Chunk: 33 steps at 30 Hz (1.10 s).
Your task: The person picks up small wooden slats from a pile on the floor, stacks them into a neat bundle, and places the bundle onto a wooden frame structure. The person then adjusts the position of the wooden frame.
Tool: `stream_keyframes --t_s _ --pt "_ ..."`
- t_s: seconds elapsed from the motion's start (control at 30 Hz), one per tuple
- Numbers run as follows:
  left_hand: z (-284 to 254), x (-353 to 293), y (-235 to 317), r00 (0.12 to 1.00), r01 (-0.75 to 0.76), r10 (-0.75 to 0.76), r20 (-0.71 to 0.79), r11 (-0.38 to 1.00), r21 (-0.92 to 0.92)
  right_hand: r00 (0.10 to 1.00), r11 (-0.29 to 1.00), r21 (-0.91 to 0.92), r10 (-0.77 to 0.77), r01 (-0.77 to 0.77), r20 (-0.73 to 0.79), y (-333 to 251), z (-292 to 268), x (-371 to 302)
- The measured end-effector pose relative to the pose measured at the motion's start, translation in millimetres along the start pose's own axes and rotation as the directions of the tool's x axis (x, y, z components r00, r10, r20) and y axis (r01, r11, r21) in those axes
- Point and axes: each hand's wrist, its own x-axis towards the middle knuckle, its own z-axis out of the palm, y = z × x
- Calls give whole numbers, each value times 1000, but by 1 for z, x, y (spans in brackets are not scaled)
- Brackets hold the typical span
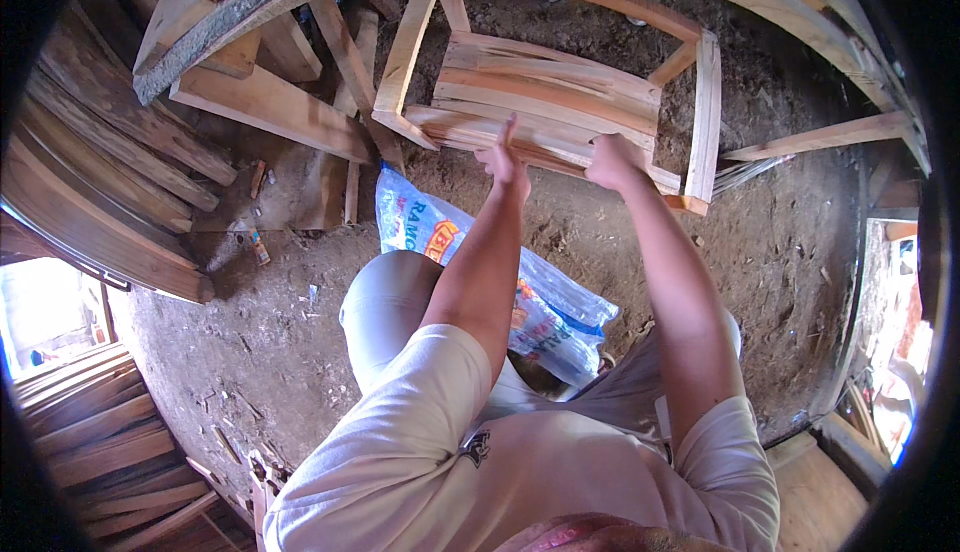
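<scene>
My left hand lay flat, released, on the rough slats of a wooden frame; my right hand clenched its front edge.

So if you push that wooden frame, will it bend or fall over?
The wooden frame probably stays stiff: its slats are solid boards. It may tip, since it rests on uneven dirt, with both hands, left and right, on it.
</scene>
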Motion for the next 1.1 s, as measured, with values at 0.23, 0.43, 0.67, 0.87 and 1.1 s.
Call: stream_keyframes --t_s 0.23,0.43,0.67,0.87,1.1 --pt "-6 -7 6 982 -98 182 -54 732 675 998 997 -71 -42 38 -52 4 17 7" --pt "-41 -54 4 894 -302 -205 398 380 874 986 924 363 69 -121 153 26 38 40" --pt "-58 -184 84 402 -840 -774 490 -98 534 930 968 240 -19 -75 368 -7 -8 47" --pt "-63 -36 -27 786 -567 13 618 414 712 876 957 248 12 -149 482 -30 -21 93" --pt "-11 -64 3 897 -119 -74 435 908 401 845 856 461 -56 -233 531 -24 17 127"
